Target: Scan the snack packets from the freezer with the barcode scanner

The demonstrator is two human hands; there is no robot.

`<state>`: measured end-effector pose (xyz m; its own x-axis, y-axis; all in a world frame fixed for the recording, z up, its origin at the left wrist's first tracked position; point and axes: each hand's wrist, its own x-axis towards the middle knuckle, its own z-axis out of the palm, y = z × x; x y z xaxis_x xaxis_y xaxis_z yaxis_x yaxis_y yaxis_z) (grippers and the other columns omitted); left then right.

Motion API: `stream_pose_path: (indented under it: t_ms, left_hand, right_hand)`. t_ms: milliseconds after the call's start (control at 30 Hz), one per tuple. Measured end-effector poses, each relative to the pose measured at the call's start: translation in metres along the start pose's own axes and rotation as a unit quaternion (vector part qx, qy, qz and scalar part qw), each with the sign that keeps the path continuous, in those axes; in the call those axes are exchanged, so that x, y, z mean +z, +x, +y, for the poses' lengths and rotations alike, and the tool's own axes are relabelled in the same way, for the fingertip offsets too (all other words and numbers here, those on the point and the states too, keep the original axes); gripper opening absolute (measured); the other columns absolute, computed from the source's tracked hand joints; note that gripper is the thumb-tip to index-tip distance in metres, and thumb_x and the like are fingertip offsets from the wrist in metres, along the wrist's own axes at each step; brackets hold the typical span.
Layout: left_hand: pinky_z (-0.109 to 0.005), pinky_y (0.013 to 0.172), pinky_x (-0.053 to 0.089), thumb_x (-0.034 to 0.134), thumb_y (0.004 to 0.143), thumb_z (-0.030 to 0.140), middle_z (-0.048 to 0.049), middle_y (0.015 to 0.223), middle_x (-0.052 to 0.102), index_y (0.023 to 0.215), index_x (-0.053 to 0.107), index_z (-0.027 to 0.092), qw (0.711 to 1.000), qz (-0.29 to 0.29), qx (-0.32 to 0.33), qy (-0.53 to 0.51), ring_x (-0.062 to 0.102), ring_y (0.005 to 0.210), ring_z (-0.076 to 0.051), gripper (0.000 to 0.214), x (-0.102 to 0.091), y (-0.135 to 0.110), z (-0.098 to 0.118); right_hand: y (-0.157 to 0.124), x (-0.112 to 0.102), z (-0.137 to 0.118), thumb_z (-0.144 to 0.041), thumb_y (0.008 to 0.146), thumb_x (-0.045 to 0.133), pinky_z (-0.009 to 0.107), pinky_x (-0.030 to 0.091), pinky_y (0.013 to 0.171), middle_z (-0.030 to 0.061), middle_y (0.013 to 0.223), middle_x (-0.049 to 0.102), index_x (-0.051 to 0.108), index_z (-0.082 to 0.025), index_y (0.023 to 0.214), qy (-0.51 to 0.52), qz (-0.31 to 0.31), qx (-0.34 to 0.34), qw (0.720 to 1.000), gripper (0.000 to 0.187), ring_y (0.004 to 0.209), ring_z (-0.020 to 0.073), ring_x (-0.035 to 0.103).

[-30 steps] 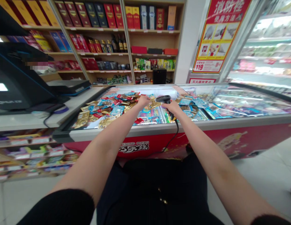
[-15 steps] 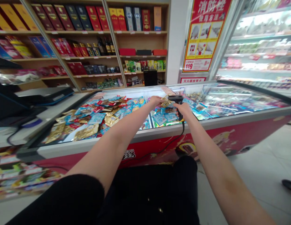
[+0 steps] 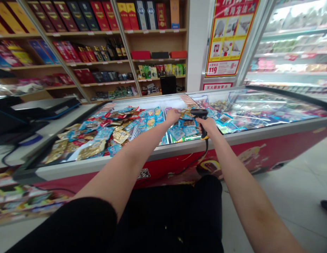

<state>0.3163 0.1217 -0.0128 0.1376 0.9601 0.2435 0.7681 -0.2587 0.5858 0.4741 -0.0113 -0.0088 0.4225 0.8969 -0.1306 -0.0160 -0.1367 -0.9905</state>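
Observation:
Both my arms reach out over a chest freezer whose glass top is covered with snack packets. My right hand is closed round the grip of a black handheld barcode scanner, whose cable hangs down over the freezer's front. The scanner's head points left toward my left hand, which is closed on a small gold packet held just above the pile.
A till counter with a black screen and a flat scale stands at the left. Wooden shelves of boxed goods and bottles fill the back wall. A red poster and an open chiller stand at the right. Someone's shoe shows on the floor.
The view has swung to the right, so the till has slid toward the left edge. Both hands stay over the freezer, the right still on the scanner and the left on the packet.

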Motion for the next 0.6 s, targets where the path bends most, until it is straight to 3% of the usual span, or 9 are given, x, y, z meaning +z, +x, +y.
stream_pose_path:
  t_ms: [67, 167, 333, 400, 500, 600]
  left_hand:
    - [-0.031, 0.106, 0.052, 0.067, 0.089, 0.021, -0.0101, 0.127, 0.078, 0.116, 0.079, 0.017, 0.999, -0.002, 0.015, 0.043, 0.071, 0.123, -0.025, 0.03, -0.017, 0.004, -0.023]
    - [-0.03, 0.109, 0.05, 0.061, 0.09, 0.02, -0.0094, 0.135, 0.075, 0.126, 0.076, 0.018, 0.995, 0.019, -0.004, 0.095, 0.067, 0.129, -0.025, 0.039, -0.055, 0.019, -0.07]
    - [-0.033, 0.112, 0.049, 0.059, 0.09, 0.029, -0.012, 0.143, 0.069, 0.137, 0.071, 0.017, 0.973, 0.055, -0.072, 0.211, 0.063, 0.133, -0.029, 0.05, -0.136, 0.069, -0.155]
    - [-0.035, 0.112, 0.049, 0.06, 0.09, 0.038, -0.0141, 0.145, 0.068, 0.138, 0.071, 0.017, 0.961, 0.039, -0.104, 0.255, 0.061, 0.136, -0.032, 0.054, -0.163, 0.092, -0.185]
    - [-0.04, 0.113, 0.047, 0.056, 0.09, 0.056, -0.021, 0.151, 0.062, 0.141, 0.068, 0.01, 0.938, -0.01, -0.169, 0.303, 0.057, 0.139, -0.039, 0.069, -0.187, 0.12, -0.225]
    - [-0.051, 0.115, 0.045, 0.045, 0.089, 0.078, -0.0233, 0.16, 0.052, 0.153, 0.059, 0.014, 0.932, -0.045, -0.189, 0.305, 0.051, 0.145, -0.045, 0.092, -0.193, 0.141, -0.256]
  right_hand:
    - [-0.004, 0.017, 0.0, -0.017, 0.09, 0.072, 0.022, 0.038, 0.036, -0.0041, 0.049, 0.052, 0.054, -0.02, 0.07, 0.009, -0.028, 0.001, 1.0, 0.026, 0.038, 0.0099, 0.045]
    - [-0.011, 0.046, 0.0, -0.017, 0.09, 0.072, 0.022, 0.038, 0.035, -0.0043, 0.049, 0.052, 0.053, -0.02, 0.07, 0.016, -0.071, 0.006, 0.997, 0.028, 0.038, 0.0094, 0.044]
    - [-0.021, 0.095, -0.004, -0.016, 0.09, 0.071, 0.021, 0.038, 0.035, -0.0046, 0.051, 0.053, 0.052, -0.019, 0.074, 0.029, -0.144, 0.029, 0.989, 0.025, 0.039, 0.0093, 0.046]
    - [-0.025, 0.112, -0.004, -0.018, 0.087, 0.074, 0.021, 0.041, 0.037, -0.0051, 0.054, 0.054, 0.052, -0.02, 0.077, 0.054, -0.177, 0.029, 0.982, 0.024, 0.041, 0.0095, 0.048]
    - [-0.028, 0.133, 0.0, -0.026, 0.082, 0.08, 0.022, 0.046, 0.041, -0.0042, 0.059, 0.058, 0.052, -0.021, 0.079, 0.072, -0.228, 0.038, 0.97, 0.029, 0.045, 0.0101, 0.052]
    - [-0.028, 0.146, 0.007, -0.04, 0.075, 0.086, 0.023, 0.047, 0.042, -0.0041, 0.058, 0.057, 0.053, -0.022, 0.078, 0.073, -0.264, 0.04, 0.961, 0.037, 0.044, 0.0109, 0.052]
